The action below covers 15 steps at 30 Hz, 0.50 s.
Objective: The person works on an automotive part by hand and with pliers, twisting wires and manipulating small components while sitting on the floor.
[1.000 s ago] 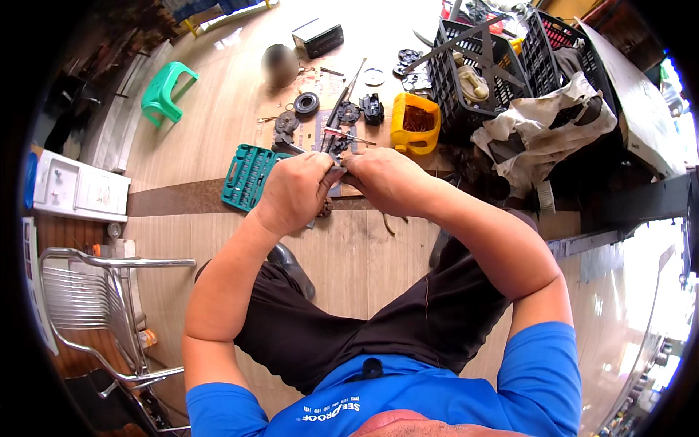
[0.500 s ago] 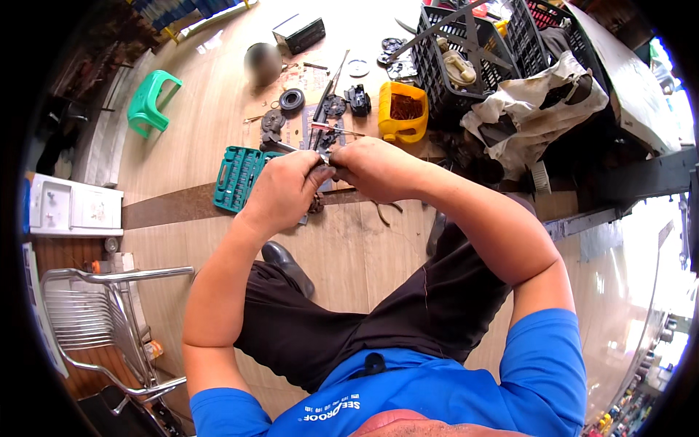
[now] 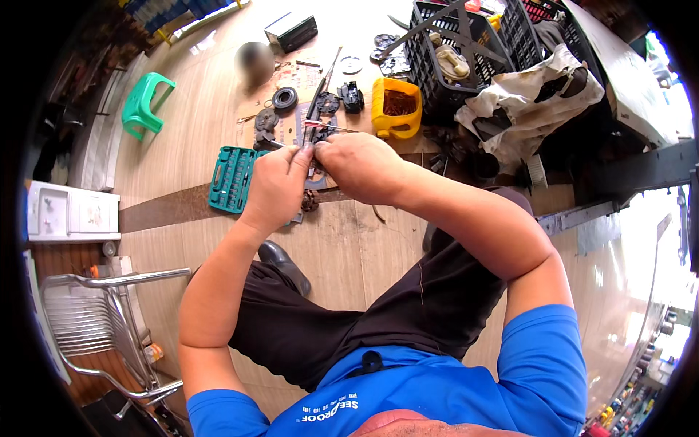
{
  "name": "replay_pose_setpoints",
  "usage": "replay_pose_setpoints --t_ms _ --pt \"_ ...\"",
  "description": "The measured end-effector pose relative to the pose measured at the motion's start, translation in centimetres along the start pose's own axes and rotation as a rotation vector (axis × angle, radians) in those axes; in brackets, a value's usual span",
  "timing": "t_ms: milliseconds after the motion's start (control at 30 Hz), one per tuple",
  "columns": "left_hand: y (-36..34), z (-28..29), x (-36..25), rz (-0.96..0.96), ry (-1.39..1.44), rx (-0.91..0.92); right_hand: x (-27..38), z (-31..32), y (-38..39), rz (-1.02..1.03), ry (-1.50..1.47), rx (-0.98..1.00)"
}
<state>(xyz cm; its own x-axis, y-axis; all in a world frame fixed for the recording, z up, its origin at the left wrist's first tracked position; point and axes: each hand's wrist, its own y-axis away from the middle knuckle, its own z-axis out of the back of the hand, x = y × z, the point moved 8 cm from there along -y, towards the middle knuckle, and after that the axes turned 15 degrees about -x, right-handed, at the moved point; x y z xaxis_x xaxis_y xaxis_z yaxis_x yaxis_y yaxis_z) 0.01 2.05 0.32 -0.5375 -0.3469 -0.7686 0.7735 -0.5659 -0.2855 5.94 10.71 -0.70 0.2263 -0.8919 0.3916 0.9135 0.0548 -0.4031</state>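
Observation:
Held out in front of me, my left hand (image 3: 278,183) and my right hand (image 3: 362,166) meet at their fingertips. Both are closed, thumbs and fingers pinched together, around something small that the fingers hide. Just beyond them lies a thin tool with a red and pale handle (image 3: 316,124), resting over dark parts on a cardboard sheet (image 3: 291,79). To the left of my left hand is an opened green socket case (image 3: 231,180). A toothed, rusty-brown round part (image 3: 311,200) sits on the floor beside my left wrist.
Around the cardboard are a black ring (image 3: 285,98), a black housing (image 3: 352,97) and a cut yellow jug (image 3: 397,108). Black crates (image 3: 455,58) and a stained cloth (image 3: 528,102) stand at right. A green stool (image 3: 148,105) and a metal chair (image 3: 87,313) are at left.
Both hands have shifted slightly left and away from me, still together. The metallic bit between the fingertips is now hidden. My right hand now covers most of the curved-handled pliers on the floor.

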Motion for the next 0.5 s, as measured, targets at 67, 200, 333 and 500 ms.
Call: replay_pose_setpoints --t_ms 67,200,333,500 --pt "0.0 -0.3 1.0 0.094 0.067 0.02 -0.2 -0.7 0.0 -0.035 0.021 0.037" --pt "0.3 -0.8 0.6 -0.047 -0.084 0.088 -0.8 -0.9 0.2 -0.071 -0.092 0.195" --pt "1.3 -0.7 -2.9 -0.491 -0.195 0.049 -1.4 -0.5 0.6 -0.131 -0.324 0.308" --pt "1.3 0.3 -3.5 -0.633 -0.226 0.054 -1.9 0.7 0.3 -0.242 -0.47 0.314"
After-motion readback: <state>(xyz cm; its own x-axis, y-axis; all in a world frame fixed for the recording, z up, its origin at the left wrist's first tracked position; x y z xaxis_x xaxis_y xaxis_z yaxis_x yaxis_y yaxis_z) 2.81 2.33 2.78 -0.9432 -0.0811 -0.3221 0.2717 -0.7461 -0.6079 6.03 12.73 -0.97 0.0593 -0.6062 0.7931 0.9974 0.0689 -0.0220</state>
